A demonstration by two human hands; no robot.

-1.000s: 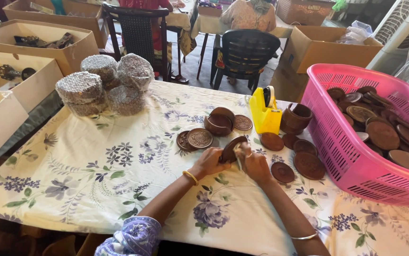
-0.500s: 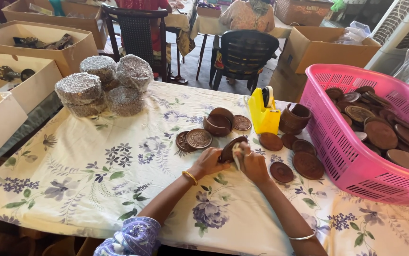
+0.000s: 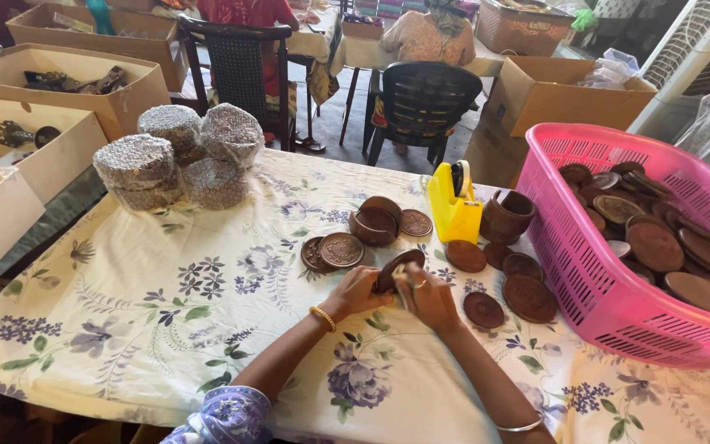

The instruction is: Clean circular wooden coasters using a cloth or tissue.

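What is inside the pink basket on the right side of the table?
The pink basket holds many round brown discs, piled and overlapping. The discs hide its bottom.

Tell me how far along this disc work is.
Done, it seems: four foil-wrapped bundles stacked at the far left. In hand: the left hand holds one brown disc on edge while the right hand works at it. Left: loose discs on the cloth and a pink basket holding many more.
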